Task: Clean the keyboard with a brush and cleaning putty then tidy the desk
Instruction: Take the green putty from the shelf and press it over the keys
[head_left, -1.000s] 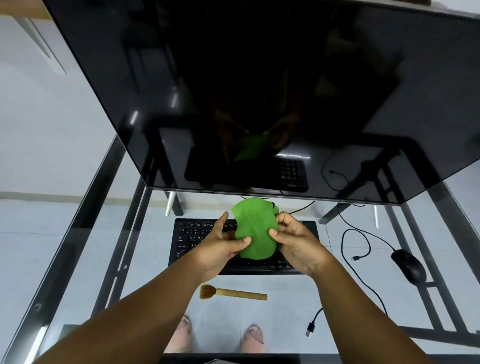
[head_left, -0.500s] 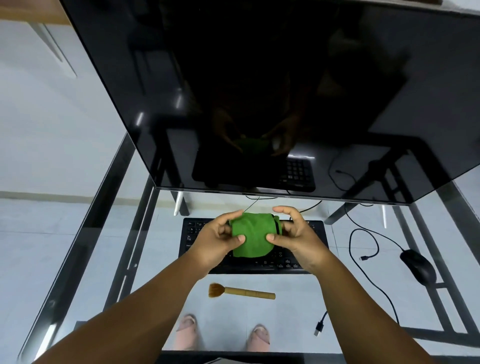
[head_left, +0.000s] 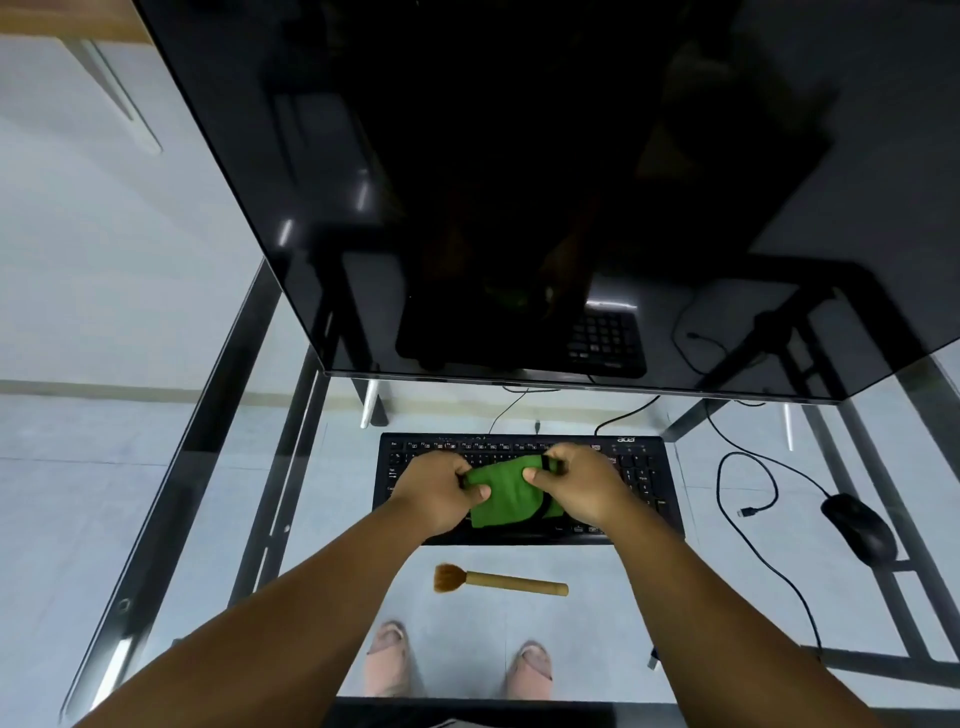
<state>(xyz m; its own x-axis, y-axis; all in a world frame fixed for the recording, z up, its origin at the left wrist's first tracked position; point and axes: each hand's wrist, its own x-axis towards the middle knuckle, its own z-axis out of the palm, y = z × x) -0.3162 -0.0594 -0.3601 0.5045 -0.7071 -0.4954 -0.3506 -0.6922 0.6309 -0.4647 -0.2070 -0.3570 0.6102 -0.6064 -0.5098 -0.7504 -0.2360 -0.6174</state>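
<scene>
Both hands, left hand and right hand, fingers pinching the green putty stretched just above the keyboard: risk of tearing, or strands snagging between keys if pressed hard.

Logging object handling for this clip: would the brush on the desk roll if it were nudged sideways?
Probably: the brush has a round, stick-like handle lying flat on smooth glass desk. Its flared bristle head may check the roll. It looks light.

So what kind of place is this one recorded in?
Most likely a home or office computer desk: a glass-topped table carrying a large dark monitor, a black keyboard and a wired mouse, over a pale tiled floor.
</scene>
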